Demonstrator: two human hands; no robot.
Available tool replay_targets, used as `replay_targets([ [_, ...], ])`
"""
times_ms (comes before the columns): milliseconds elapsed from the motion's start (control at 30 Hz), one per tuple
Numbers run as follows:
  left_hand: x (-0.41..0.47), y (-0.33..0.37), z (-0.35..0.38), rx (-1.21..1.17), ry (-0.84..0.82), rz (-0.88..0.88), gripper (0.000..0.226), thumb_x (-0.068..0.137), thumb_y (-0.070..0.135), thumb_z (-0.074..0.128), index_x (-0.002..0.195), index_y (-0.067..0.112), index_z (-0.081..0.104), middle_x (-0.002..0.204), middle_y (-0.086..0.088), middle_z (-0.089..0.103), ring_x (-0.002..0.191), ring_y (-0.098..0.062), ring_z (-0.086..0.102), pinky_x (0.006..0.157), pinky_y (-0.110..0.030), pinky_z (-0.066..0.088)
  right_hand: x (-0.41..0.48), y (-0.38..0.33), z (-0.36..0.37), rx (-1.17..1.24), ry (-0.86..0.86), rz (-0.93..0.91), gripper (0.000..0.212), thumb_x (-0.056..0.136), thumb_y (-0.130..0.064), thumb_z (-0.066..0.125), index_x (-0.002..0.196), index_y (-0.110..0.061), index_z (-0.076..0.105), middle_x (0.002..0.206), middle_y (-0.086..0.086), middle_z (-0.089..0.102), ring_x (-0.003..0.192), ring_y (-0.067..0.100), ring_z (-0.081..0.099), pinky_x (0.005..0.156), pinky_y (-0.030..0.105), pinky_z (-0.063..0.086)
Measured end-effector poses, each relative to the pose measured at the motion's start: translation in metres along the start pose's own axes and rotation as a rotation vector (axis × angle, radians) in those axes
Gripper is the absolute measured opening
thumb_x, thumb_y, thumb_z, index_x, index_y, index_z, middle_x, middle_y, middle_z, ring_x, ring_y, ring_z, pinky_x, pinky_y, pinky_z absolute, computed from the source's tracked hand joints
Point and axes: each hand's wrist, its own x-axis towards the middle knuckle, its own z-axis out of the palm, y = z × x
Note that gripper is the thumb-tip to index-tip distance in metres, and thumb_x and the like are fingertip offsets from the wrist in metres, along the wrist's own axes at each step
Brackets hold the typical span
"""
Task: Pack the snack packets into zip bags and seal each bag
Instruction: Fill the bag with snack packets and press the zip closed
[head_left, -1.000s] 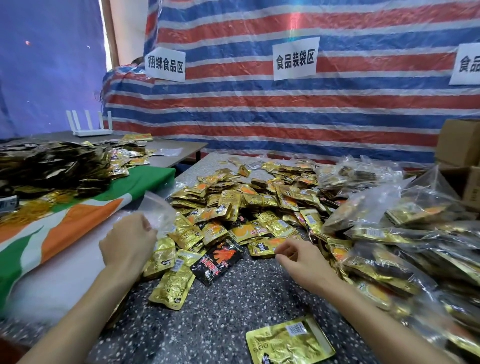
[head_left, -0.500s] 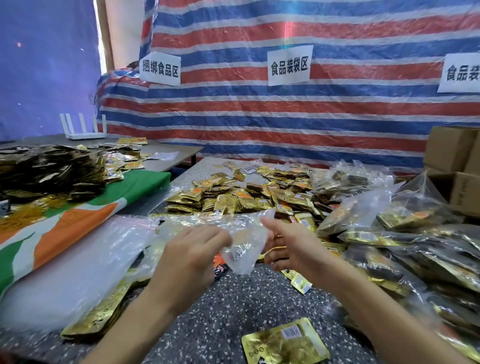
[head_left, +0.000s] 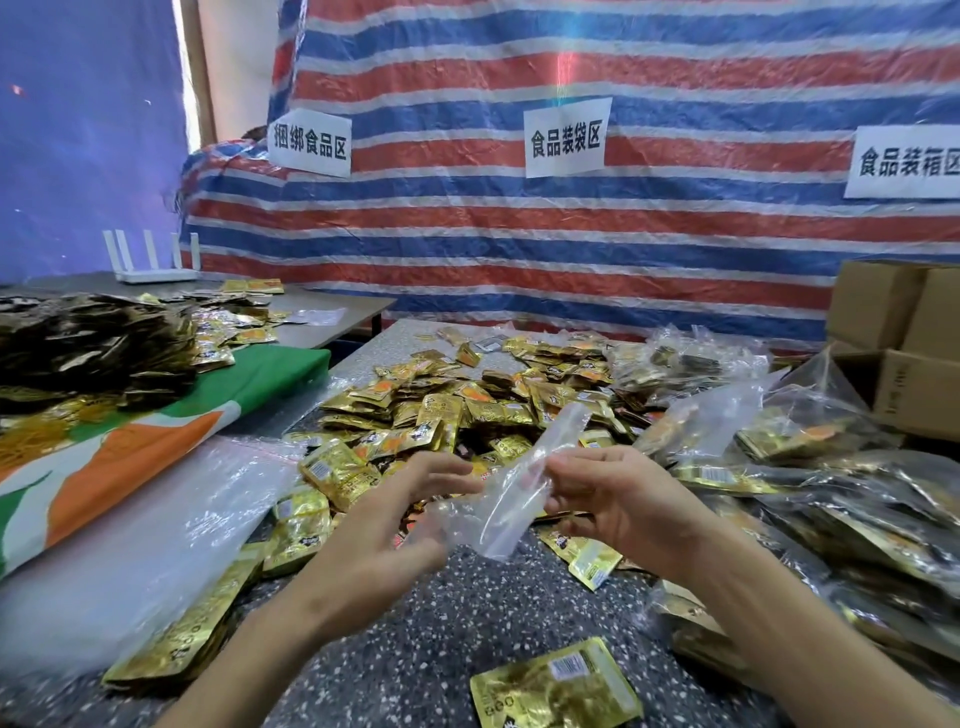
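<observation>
An empty clear zip bag (head_left: 511, 501) hangs above the speckled table (head_left: 452, 623), tilted with one end up to the right. My left hand (head_left: 387, 525) pinches its lower left part. My right hand (head_left: 618, 501) grips its right side. A big heap of gold snack packets (head_left: 457, 410) lies just behind my hands. One gold packet (head_left: 553, 691) lies alone near the front edge. Filled zip bags (head_left: 841, 478) are piled on the right.
A stack of empty clear bags (head_left: 135, 540) lies at the left on an orange, green and white cloth (head_left: 130, 457). Dark and gold packets (head_left: 88, 348) are heaped far left. Cardboard boxes (head_left: 904, 332) stand at the right. A striped tarp (head_left: 571, 234) closes the back.
My left hand took a clear bag from the left stack and brought it to the middle. Both hands now hold it, turned and more upright than half a second ago.
</observation>
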Motion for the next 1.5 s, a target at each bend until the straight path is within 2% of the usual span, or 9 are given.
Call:
replay_targets([
  [233, 0.01, 0.041, 0.016, -0.244, 0.13, -0.102, 0.042, 0.073, 0.068, 0.071, 0.086, 0.028, 0.071, 0.088, 0.005, 0.072, 0.079, -0.013, 0.069, 0.068, -0.019, 0.054, -0.003, -0.001, 0.022, -0.204, 0.037, -0.128, 0.028, 0.067, -0.032, 0.079, 0.077, -0.006, 0.077, 0.064, 0.006, 0.061, 0.056, 0.012, 0.059, 0.052, 0.02, 0.046],
  [500, 0.018, 0.042, 0.021, -0.37, 0.124, -0.216, 0.006, 0.082, 0.017, 0.079, 0.079, 0.012, 0.075, 0.078, -0.005, 0.075, 0.069, -0.013, 0.07, 0.057, -0.017, 0.05, -0.008, -0.004, 0.033, -0.281, 0.03, -0.183, 0.03, 0.073, -0.036, 0.08, 0.068, -0.008, 0.068, 0.068, 0.014, 0.063, 0.055, 0.015, 0.059, 0.051, 0.021, 0.047],
  [600, 0.02, 0.032, 0.019, -0.41, 0.137, -0.298, 0.012, 0.088, 0.008, 0.069, 0.077, 0.007, 0.074, 0.075, -0.006, 0.075, 0.062, -0.009, 0.067, 0.052, -0.015, 0.048, -0.01, -0.002, 0.03, -0.299, 0.052, -0.174, 0.026, 0.082, -0.024, 0.078, 0.065, -0.009, 0.066, 0.067, 0.014, 0.065, 0.052, 0.015, 0.06, 0.05, 0.021, 0.048],
  [700, 0.026, 0.021, 0.012, -0.421, 0.323, -0.38, 0.019, 0.09, 0.001, 0.061, 0.072, -0.001, 0.066, 0.07, -0.007, 0.071, 0.057, -0.014, 0.066, 0.05, -0.02, 0.052, -0.009, -0.001, 0.022, -0.344, 0.205, -0.17, 0.033, 0.087, 0.0, 0.066, 0.056, -0.012, 0.061, 0.062, 0.009, 0.064, 0.051, 0.014, 0.061, 0.047, 0.024, 0.048],
  [900, 0.026, 0.014, 0.002, -0.248, 0.626, -0.299, 0.022, 0.092, 0.005, 0.06, 0.071, 0.007, 0.067, 0.069, -0.002, 0.071, 0.066, -0.023, 0.065, 0.058, -0.037, 0.054, -0.007, -0.001, 0.011, -0.614, 0.461, -0.14, 0.018, 0.085, -0.007, 0.061, 0.071, -0.011, 0.05, 0.073, 0.004, 0.056, 0.06, 0.009, 0.062, 0.055, 0.034, 0.061],
  [1067, 0.022, 0.019, 0.016, -0.156, 0.46, -0.268, 0.012, 0.09, 0.012, 0.068, 0.087, 0.014, 0.056, 0.083, -0.005, 0.07, 0.069, -0.019, 0.071, 0.055, -0.03, 0.057, -0.004, -0.002, 0.034, -0.621, 0.244, -0.053, 0.026, 0.091, -0.003, 0.054, 0.102, -0.026, 0.049, 0.107, -0.004, 0.052, 0.088, 0.018, 0.063, 0.056, 0.029, 0.061],
  [1233, 0.03, 0.019, 0.002, -0.086, 0.352, -0.085, 0.035, 0.094, -0.011, 0.052, 0.08, 0.021, 0.049, 0.091, -0.009, 0.072, 0.072, -0.019, 0.072, 0.054, -0.035, 0.06, 0.006, -0.014, 0.036, -0.644, 0.245, -0.128, 0.034, 0.069, -0.032, 0.054, 0.101, -0.021, 0.057, 0.109, -0.005, 0.059, 0.102, 0.019, 0.062, 0.089, 0.045, 0.057],
  [1367, 0.05, 0.013, -0.018, 0.101, 0.318, -0.05, 0.047, 0.093, -0.011, 0.05, 0.071, 0.029, 0.062, 0.088, -0.004, 0.07, 0.065, -0.016, 0.066, 0.059, -0.044, 0.058, 0.027, -0.013, 0.011, -0.506, 0.35, -0.16, 0.057, 0.084, -0.071, 0.051, 0.109, -0.022, 0.067, 0.109, -0.012, 0.068, 0.104, 0.01, 0.064, 0.082, 0.037, 0.053],
  [1500, 0.063, 0.003, -0.019, 0.144, 0.28, -0.051, 0.044, 0.093, -0.006, 0.054, 0.077, 0.032, 0.07, 0.07, -0.005, 0.066, 0.053, -0.022, 0.06, 0.046, -0.028, 0.046, 0.061, 0.021, -0.017, -0.772, 0.444, -0.203, 0.006, 0.097, -0.027, 0.063, 0.099, -0.024, 0.067, 0.103, -0.008, 0.069, 0.097, 0.008, 0.065, 0.08, 0.03, 0.056],
])
